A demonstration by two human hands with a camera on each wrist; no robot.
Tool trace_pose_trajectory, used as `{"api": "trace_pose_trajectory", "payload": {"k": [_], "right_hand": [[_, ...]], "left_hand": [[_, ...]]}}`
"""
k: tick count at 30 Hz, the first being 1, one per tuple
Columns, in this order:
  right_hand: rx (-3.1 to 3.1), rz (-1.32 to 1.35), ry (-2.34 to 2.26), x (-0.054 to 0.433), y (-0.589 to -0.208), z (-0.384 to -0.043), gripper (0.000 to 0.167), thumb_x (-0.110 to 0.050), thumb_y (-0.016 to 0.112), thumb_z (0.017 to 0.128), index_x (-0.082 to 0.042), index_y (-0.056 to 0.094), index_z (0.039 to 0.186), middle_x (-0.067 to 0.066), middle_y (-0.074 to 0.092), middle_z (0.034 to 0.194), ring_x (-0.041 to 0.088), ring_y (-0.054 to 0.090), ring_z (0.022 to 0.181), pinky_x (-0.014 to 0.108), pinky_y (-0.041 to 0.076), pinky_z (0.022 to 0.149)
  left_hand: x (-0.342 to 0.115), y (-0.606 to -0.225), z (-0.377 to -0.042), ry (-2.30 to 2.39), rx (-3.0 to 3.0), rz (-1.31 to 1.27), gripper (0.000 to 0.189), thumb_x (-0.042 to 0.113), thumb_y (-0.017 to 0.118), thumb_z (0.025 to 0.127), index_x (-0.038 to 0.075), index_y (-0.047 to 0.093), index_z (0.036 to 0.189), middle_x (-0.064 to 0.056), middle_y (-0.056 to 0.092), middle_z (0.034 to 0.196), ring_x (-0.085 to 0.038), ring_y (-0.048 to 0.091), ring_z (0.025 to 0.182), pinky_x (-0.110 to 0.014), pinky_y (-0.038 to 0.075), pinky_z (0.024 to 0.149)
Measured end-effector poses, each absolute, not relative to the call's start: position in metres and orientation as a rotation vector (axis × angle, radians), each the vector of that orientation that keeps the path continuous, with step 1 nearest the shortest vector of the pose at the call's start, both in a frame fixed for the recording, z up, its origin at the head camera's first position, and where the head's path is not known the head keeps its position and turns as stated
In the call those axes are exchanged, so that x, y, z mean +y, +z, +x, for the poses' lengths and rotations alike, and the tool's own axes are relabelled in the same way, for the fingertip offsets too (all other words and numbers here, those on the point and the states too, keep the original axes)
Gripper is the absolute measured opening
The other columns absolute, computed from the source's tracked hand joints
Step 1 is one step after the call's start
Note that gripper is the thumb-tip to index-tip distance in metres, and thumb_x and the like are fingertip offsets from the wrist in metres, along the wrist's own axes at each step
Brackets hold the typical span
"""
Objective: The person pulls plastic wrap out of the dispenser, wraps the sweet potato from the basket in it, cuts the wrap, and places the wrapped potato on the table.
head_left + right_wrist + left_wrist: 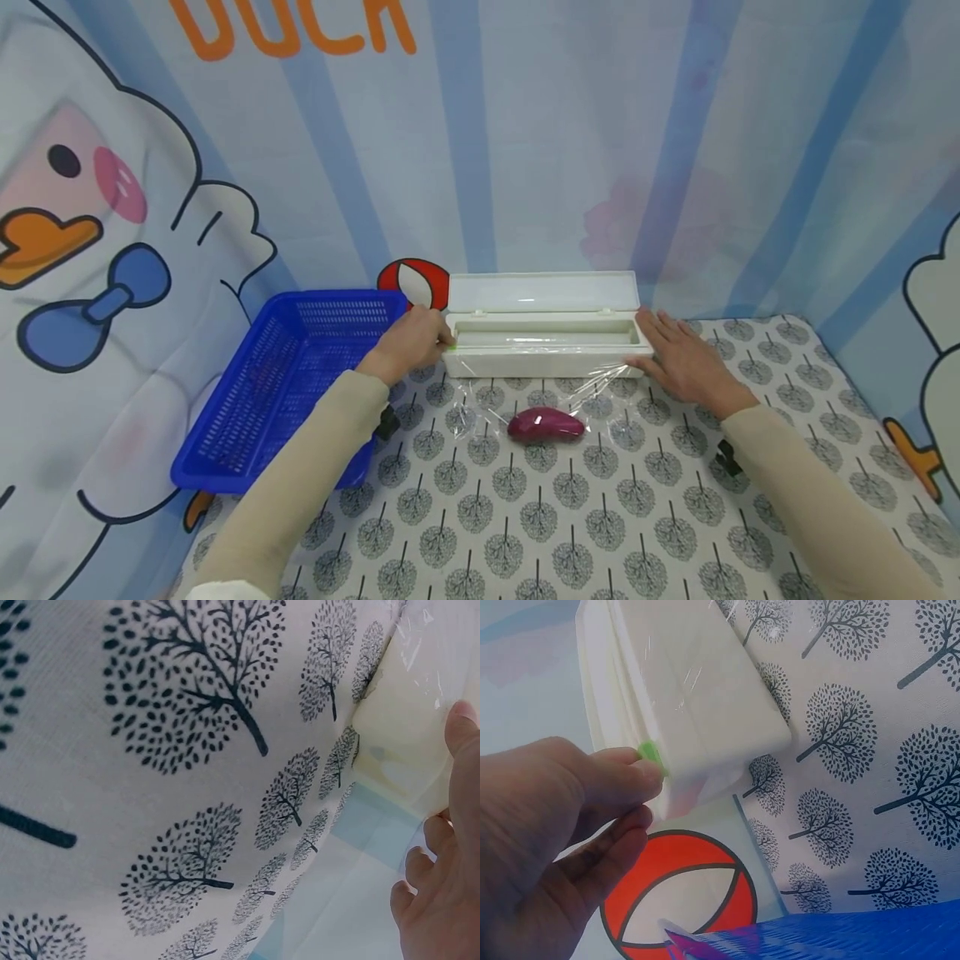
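Note:
A white cling film dispenser (547, 362) stands against the backdrop with its lid (543, 292) raised. At its left end my left hand (414, 340) pinches a small green slider tab (651, 756) between thumb and forefinger. My right hand (686, 364) holds the right end, the thumb (462, 726) on the front corner and the fingers along the end. Clear cling film (600, 385) hangs over the front edge onto the cloth. On the cloth in front lies a purple eggplant (546, 425), with film reaching to it; how far it covers the eggplant cannot be told.
A blue plastic basket (247, 367) stands left of the dispenser, behind my left forearm. Tree-print cloth (577, 533) covers the table. A printed fabric backdrop (540, 150) rises directly behind the dispenser and along both sides.

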State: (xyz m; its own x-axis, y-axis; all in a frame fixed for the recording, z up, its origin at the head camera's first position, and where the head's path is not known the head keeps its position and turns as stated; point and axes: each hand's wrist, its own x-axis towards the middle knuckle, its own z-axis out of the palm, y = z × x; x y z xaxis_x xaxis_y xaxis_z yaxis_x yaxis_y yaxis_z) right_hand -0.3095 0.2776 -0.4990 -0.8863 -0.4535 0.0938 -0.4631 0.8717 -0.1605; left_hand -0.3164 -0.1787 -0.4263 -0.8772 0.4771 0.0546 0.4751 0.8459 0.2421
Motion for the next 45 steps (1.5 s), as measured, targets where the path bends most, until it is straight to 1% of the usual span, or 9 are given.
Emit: {"api": "trace_pose_trajectory", "payload": {"k": [4,7,10,13,15,20,25,31,45], "right_hand": [[-2.995,0.737,0.278,0.276,-0.497,-0.310,0.085,-0.051,0.050,0.112,0.003,0.017,0.168,0.027,0.020,0.174,0.051,0.020,0.160,0.065,0.015,0.131],[-3.021,0.727,0.300,0.276,-0.494,-0.310,0.086,-0.053,0.049,0.112,0.002,0.015,0.169,0.027,0.017,0.175,0.051,0.018,0.161,0.064,0.013,0.131],[-3.051,0.709,0.349,0.276,-0.492,-0.310,0.088,-0.055,0.048,0.111,0.000,0.012,0.170,0.026,0.014,0.176,0.050,0.015,0.161,0.063,0.011,0.132],[-3.065,0.697,0.399,0.276,-0.489,-0.309,0.088,-0.055,0.049,0.111,-0.001,0.013,0.170,0.024,0.012,0.177,0.050,0.014,0.162,0.063,0.011,0.132],[-3.071,0.695,0.430,0.276,-0.488,-0.308,0.087,-0.053,0.051,0.111,-0.001,0.014,0.170,0.023,0.011,0.177,0.050,0.014,0.162,0.063,0.011,0.132],[-3.073,0.690,0.509,0.276,-0.484,-0.306,0.087,-0.050,0.054,0.110,0.001,0.017,0.169,0.024,0.012,0.177,0.050,0.015,0.162,0.064,0.013,0.131],[-3.070,0.680,0.522,0.277,-0.482,-0.303,0.087,-0.051,0.054,0.110,0.002,0.019,0.168,0.024,0.014,0.176,0.051,0.016,0.161,0.067,0.016,0.129],[-3.057,0.669,0.563,0.276,-0.478,-0.300,0.084,-0.051,0.055,0.110,0.002,0.024,0.168,0.023,0.016,0.176,0.051,0.018,0.161,0.069,0.021,0.127],[-2.910,0.713,0.619,0.268,-0.473,-0.290,0.068,-0.037,0.065,0.108,0.002,0.043,0.159,0.030,0.037,0.166,0.054,0.040,0.149,0.071,0.034,0.120]], "left_hand": [[-0.178,-0.425,-0.315,0.373,3.017,0.766,0.030,-0.008,0.070,0.093,0.005,0.083,0.116,-0.016,0.079,0.119,-0.026,0.077,0.104,-0.033,0.062,0.077],[-0.177,-0.424,-0.314,0.384,3.027,0.769,0.028,-0.008,0.070,0.093,0.007,0.085,0.112,-0.013,0.080,0.117,-0.020,0.075,0.096,-0.029,0.059,0.074],[-0.175,-0.424,-0.313,0.389,3.032,0.788,0.025,-0.010,0.068,0.093,0.007,0.086,0.094,-0.007,0.079,0.094,-0.013,0.058,0.073,-0.026,0.043,0.062],[-0.172,-0.424,-0.312,0.361,3.035,0.791,0.025,-0.010,0.067,0.094,0.007,0.077,0.080,-0.004,0.064,0.079,-0.014,0.042,0.067,-0.027,0.032,0.060],[-0.171,-0.424,-0.311,0.336,3.034,0.782,0.024,-0.009,0.067,0.095,0.007,0.078,0.082,-0.005,0.067,0.081,-0.014,0.045,0.068,-0.027,0.035,0.060],[-0.167,-0.424,-0.309,0.300,3.037,0.748,0.018,-0.001,0.071,0.097,0.006,0.085,0.106,-0.010,0.081,0.110,-0.019,0.070,0.086,-0.032,0.058,0.071],[-0.163,-0.424,-0.307,0.306,3.028,0.721,0.017,0.009,0.071,0.100,0.005,0.083,0.112,-0.010,0.080,0.111,-0.020,0.070,0.086,-0.034,0.059,0.071],[-0.161,-0.424,-0.306,0.275,3.048,0.705,0.030,0.017,0.072,0.102,0.003,0.076,0.128,-0.012,0.077,0.125,-0.026,0.074,0.106,-0.038,0.064,0.083],[-0.154,-0.428,-0.300,0.243,3.090,0.777,0.028,0.019,0.077,0.099,0.006,0.077,0.125,-0.011,0.077,0.120,-0.028,0.070,0.111,-0.042,0.060,0.097]]}}
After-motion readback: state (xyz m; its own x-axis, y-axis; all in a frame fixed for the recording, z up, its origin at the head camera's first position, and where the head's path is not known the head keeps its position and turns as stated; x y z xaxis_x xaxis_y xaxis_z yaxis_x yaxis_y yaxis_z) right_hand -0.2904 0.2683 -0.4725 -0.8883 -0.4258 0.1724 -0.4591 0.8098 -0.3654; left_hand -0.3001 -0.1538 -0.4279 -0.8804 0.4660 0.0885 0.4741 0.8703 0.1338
